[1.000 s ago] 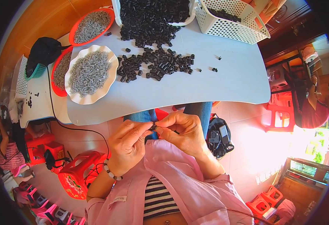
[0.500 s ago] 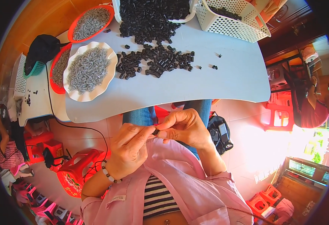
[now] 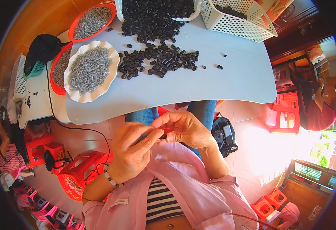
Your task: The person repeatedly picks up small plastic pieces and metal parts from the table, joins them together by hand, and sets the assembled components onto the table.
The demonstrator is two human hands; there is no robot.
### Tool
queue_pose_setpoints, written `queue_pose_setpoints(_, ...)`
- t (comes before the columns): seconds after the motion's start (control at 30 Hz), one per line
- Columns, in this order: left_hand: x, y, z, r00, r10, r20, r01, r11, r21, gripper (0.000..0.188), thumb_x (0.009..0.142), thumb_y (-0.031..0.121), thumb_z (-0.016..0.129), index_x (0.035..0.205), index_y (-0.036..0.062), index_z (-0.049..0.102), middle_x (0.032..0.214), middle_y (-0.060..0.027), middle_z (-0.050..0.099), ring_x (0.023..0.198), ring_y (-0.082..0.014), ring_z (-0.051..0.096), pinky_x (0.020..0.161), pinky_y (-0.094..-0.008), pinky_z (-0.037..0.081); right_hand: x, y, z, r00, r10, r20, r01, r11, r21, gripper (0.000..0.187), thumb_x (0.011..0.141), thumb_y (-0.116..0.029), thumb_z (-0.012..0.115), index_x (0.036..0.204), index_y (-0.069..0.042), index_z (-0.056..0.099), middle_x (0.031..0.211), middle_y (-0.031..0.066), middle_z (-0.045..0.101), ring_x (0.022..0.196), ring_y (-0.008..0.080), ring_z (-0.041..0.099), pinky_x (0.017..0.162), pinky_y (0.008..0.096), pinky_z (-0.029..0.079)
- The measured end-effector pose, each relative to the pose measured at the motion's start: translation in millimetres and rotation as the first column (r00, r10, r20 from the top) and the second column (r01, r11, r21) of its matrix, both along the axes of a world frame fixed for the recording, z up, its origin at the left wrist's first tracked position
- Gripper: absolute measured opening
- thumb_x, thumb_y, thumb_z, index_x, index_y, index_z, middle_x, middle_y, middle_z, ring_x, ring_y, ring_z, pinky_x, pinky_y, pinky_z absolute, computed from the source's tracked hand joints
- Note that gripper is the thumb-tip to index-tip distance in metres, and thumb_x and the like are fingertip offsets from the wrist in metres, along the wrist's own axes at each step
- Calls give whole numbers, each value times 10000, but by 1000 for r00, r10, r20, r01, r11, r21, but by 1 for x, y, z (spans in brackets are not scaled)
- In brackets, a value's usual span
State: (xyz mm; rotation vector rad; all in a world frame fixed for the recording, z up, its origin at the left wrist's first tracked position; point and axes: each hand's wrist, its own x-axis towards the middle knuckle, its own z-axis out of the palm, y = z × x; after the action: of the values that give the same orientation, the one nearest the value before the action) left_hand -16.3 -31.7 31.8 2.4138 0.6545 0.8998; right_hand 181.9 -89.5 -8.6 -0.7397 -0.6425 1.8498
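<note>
In front of my chest, over my lap, my two hands meet at the fingertips. A small black plastic piece (image 3: 163, 136) is pinched between them, mostly covered by fingers. My right hand (image 3: 191, 132) grips it between thumb and fingers, its index finger arched above. The thumb and index finger of my left hand (image 3: 135, 143) press at the piece's other side; that hand is slightly blurred. On the grey table (image 3: 214, 86) beyond lie many loose black plastic pieces (image 3: 166, 61). A white wavy-rimmed plate (image 3: 115, 73) holds small silvery, spring-like pieces (image 3: 89, 69).
Behind the loose pieces, a bigger heap of black pieces (image 3: 152, 19) spills from a white tray. A perforated white basket (image 3: 239, 28) stands at the far right. Red dishes (image 3: 74, 28) of silvery pieces sit at the left. A black cable (image 3: 79, 130) hangs near a red stool (image 3: 74, 172).
My left fingers have shifted and loosened a little around the black piece, and my right index finger has lifted slightly away from it. The things on the table have stayed put.
</note>
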Motion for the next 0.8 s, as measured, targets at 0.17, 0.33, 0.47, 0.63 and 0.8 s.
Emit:
queue_pose_setpoints(0.17,3,-1,-1,998,52,27,-50,996,-71,468,622,-97,692,1045,96,747,975,-38,620,907,-256,583,733,-385,488,-1,1,2,999,36,-35,-35,999,22,412,899,17,655,1296,71,559,1309,161,596,1127,247,627,925,400,567)
queue_pose_setpoints(0.33,4,6,0,1000,17,25,-17,1000,22,452,624,-78,704,1032,111,752,963,-35,605,947,-272,572,778,-397,485,-3,-3,-2,982,38,-186,-30,999,45,396,920,20,622,1307,73,560,1296,176,611,1151,265,630,960,406,542)
queue_pose_setpoints(0.47,4,6,0,999,-7,41,5,999,42,453,623,-85,724,1041,92,738,955,-45,599,995,-286,572,799,-401,494,-3,-4,1,996,54,-72,-49,996,73,314,943,-3,608,1252,49,612,1167,120,685,1055,177,660,969,322,522)
queue_pose_setpoints(0.63,4,5,0,998,-27,63,25,999,25,473,624,-104,736,1066,65,721,959,-68,595,997,-301,578,810,-410,506,-9,-8,3,998,-5,-64,9,998,57,294,942,1,607,1232,48,625,1134,110,699,1026,161,667,951,297,516)
queue_pose_setpoints(0.8,1,0,-9,994,-48,97,55,996,-71,504,633,-135,713,1111,24,703,1017,-94,575,947,-268,603,756,-347,538,-15,-11,0,996,-89,-13,89,994,65,277,944,21,593,1215,42,643,1089,90,713,987,137,665,921,295,526)
